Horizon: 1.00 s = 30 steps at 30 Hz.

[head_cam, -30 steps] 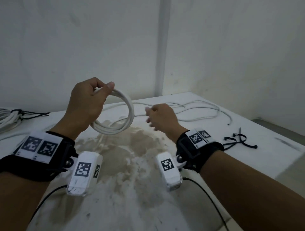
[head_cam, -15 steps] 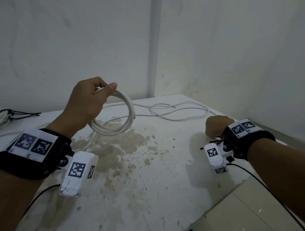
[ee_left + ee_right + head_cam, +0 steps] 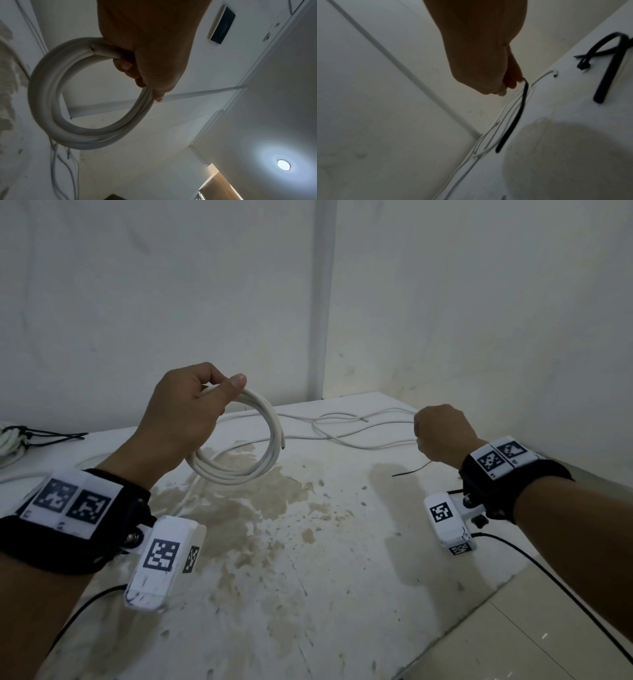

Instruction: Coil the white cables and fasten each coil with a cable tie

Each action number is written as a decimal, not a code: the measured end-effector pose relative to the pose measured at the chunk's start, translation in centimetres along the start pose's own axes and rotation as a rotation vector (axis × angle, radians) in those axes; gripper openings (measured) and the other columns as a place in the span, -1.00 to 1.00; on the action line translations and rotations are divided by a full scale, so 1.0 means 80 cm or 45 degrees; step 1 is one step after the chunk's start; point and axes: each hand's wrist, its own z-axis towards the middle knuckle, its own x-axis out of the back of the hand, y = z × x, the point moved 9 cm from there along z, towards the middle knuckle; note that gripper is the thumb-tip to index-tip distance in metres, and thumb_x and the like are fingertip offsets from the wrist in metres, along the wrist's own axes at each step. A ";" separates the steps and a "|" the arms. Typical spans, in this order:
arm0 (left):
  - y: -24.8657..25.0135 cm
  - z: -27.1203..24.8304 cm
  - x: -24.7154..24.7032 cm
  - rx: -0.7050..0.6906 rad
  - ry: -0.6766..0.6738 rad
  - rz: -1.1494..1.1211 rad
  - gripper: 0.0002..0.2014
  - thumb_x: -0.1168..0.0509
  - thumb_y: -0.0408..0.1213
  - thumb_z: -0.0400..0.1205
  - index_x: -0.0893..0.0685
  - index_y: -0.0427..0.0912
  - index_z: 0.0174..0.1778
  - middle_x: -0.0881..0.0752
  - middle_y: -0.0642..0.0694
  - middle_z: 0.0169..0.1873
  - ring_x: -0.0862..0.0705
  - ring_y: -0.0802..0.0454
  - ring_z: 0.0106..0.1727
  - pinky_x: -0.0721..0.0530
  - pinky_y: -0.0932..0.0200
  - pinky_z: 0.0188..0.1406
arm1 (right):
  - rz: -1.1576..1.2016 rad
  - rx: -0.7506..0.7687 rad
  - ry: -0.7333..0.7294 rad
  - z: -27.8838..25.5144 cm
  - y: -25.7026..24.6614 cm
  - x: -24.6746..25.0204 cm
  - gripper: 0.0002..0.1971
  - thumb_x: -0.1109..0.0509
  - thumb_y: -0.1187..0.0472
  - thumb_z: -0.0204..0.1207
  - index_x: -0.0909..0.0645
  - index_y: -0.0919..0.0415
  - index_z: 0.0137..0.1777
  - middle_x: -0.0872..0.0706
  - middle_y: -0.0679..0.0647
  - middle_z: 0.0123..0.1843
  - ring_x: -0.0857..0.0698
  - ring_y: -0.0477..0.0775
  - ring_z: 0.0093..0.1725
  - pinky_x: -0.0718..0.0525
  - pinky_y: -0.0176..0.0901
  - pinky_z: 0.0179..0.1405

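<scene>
1. Your round coil of thick white cable (image 3: 263, 446) hangs upright above the table, gripped at its top.
2. Loose white cables (image 3: 346, 428) sprawl along the table's far edge.
3. A thin black plastic cable tie (image 3: 513, 119) dangles from your pinch; more black ties (image 3: 607, 65) lie nearby.

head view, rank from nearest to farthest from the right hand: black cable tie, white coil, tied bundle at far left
1. Black cable tie, pinched in the right hand, trailing toward centre.
2. White coil, gripped by the left hand, left of centre.
3. Tied bundle, far left table edge.
</scene>
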 end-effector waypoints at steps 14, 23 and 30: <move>0.000 0.012 0.021 0.015 -0.063 -0.351 -0.71 -0.34 -0.10 0.71 -0.57 -0.10 -0.31 -0.41 0.08 -0.66 -0.20 0.07 -0.66 -0.20 0.28 -0.64 | 1.382 0.496 0.577 0.020 -0.273 0.126 -0.94 -0.56 0.17 0.43 -0.77 0.11 -0.12 -0.81 -0.13 -0.21 -0.73 -0.14 -0.23 -0.61 -0.30 -0.15; -0.033 0.031 0.075 0.073 0.056 -0.295 -0.71 -0.32 -0.11 0.72 -0.55 -0.12 -0.29 -0.38 0.11 -0.66 -0.18 0.09 -0.66 -0.18 0.28 -0.66 | 1.441 0.305 0.465 0.092 -0.328 0.071 -0.95 -0.55 0.14 0.47 -0.78 0.08 -0.12 -0.78 -0.14 -0.26 -0.73 -0.16 -0.26 -0.65 -0.25 -0.04; -0.063 0.033 0.090 0.085 0.175 0.099 -0.71 -0.35 0.02 0.67 -0.67 -0.11 -0.25 -0.52 0.09 -0.59 -0.36 0.12 -0.60 -0.33 0.18 -0.55 | 2.368 0.707 -0.157 0.058 -0.396 0.131 -0.91 -0.57 0.36 0.47 -0.73 0.30 -0.08 -0.83 0.22 -0.17 -0.83 0.08 -0.19 -0.73 -0.18 -0.22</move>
